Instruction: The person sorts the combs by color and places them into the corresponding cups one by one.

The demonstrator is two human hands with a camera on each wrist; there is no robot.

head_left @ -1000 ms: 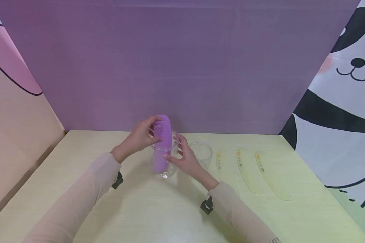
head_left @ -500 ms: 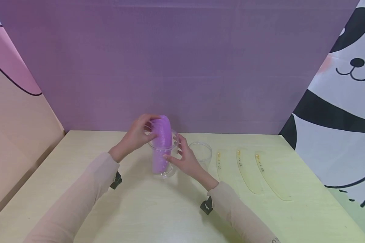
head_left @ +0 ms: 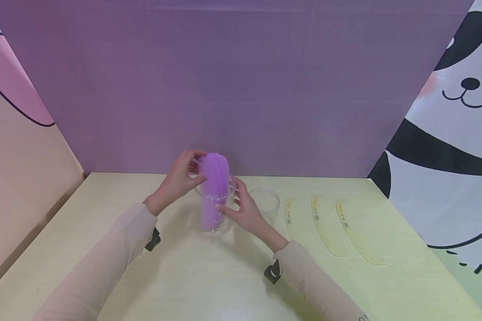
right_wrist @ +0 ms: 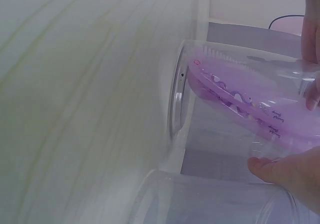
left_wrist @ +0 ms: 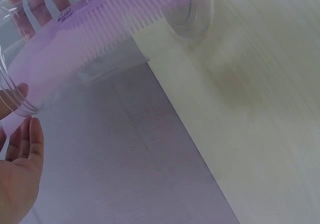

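Purple combs [head_left: 213, 187] stand upright in a clear cup [head_left: 214, 209], lower halves blurred behind plastic; left hand [head_left: 180, 178] pinches their tops, right hand [head_left: 243, 211] grips the cup.

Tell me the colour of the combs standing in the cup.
Purple combs; the head view shows them best.

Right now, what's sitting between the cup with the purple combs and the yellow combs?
An empty clear cup stands between the cup holding purple combs and the yellow combs, seen from the head view.
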